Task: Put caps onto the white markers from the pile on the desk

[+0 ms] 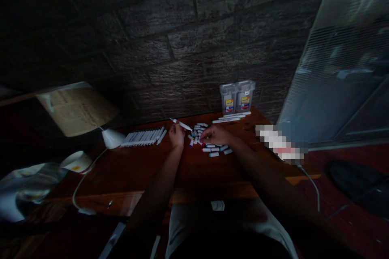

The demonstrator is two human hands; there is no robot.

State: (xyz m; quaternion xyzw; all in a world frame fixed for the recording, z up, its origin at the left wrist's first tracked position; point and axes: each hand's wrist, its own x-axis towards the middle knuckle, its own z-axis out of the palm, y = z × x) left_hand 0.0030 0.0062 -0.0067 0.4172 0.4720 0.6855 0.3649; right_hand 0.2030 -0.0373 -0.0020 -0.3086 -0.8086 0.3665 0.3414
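My left hand (176,134) grips a white marker (181,124) that points up and to the right above the wooden table (146,166). My right hand (215,135) rests on a loose pile of marker caps (209,145), fingers bent over the caps; whether it pinches one is too dark to tell. A neat row of white markers (142,137) lies to the left of my left hand. Several more markers (231,117) lie behind the pile, in front of two clear plastic marker boxes (237,97).
A stone wall (170,48) stands behind the table. At the left are a white lamp base (113,137), its cable (82,182), a white cup-like object (75,162) and a paper (77,109). A window (343,60) is on the right.
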